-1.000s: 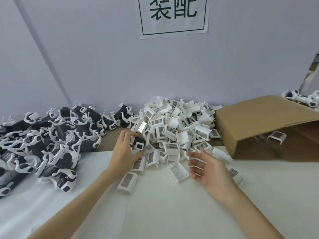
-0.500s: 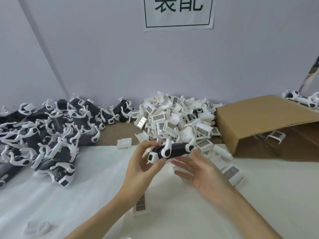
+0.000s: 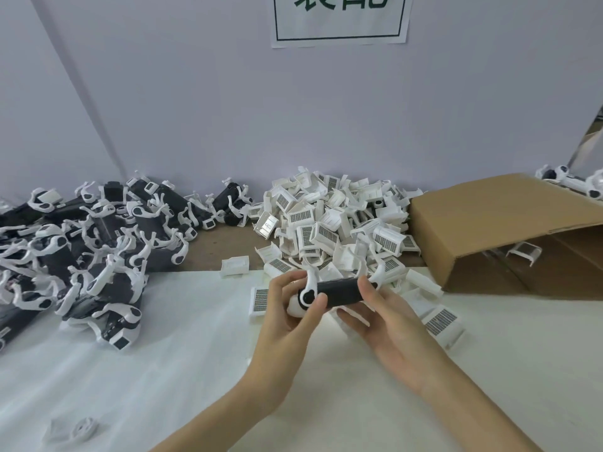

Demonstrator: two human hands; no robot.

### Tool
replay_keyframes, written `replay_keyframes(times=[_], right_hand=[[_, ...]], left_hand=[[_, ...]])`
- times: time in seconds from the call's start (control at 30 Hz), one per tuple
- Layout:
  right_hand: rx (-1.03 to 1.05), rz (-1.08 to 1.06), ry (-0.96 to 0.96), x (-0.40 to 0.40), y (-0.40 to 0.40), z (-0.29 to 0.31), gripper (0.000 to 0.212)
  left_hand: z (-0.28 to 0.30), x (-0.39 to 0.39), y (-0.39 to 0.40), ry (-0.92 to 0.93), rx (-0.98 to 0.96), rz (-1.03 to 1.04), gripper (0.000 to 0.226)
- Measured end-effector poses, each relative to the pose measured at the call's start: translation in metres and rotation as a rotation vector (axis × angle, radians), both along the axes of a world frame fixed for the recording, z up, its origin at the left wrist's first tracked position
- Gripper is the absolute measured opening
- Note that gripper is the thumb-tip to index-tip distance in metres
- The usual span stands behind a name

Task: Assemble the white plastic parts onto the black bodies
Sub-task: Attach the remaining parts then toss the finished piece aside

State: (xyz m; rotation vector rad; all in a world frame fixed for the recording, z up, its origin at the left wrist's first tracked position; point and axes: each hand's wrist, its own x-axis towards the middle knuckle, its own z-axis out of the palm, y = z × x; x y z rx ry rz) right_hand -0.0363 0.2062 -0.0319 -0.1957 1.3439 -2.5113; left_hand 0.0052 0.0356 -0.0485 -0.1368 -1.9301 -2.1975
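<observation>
Both forearms reach in from near. My left hand (image 3: 287, 308) fingers clamp the black body (image 3: 339, 290)'s left end; right hand (image 3: 385, 324) fingers curl around its right.

Wall (image 3: 195, 109): pale lilac, plain.
Sign (image 3: 339, 17): white paper, green characters, black border.
Table cover (image 3: 130, 370): white sheet.

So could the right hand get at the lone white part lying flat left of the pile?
Probably not directly: the right hand holds the black body, and the left hand sits between it and that white part.
</observation>
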Motion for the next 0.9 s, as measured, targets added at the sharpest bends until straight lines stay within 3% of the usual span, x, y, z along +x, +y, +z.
replay_keyframes(times=[0.27, 0.4, 0.57, 0.7, 0.8, 0.9], right_hand=[[0.144, -0.055, 0.138, 0.004, -0.004, 0.002, 0.058], [0.201, 0.005, 0.135, 0.006, 0.0, 0.005, 0.047], [0.316, 0.053, 0.123, 0.003, 0.013, 0.007, 0.062], [0.197, 0.22, 0.103, -0.003, 0.028, 0.009, 0.07], [0.048, 0.342, 0.088, -0.008, 0.036, 0.01, 0.08], [-0.234, 0.364, -0.098, -0.007, 0.034, 0.012, 0.062]], left_hand=[[0.014, -0.018, -0.03, -0.002, -0.128, -0.085, 0.058], [0.013, -0.023, -0.037, -0.037, -0.148, -0.133, 0.078], [0.014, -0.019, -0.037, -0.072, -0.118, -0.223, 0.051], [0.012, -0.02, -0.039, -0.023, -0.136, -0.243, 0.068], [0.015, -0.022, -0.042, 0.023, -0.317, -0.211, 0.071], [0.019, -0.025, -0.049, 0.001, -0.415, -0.259, 0.077]])
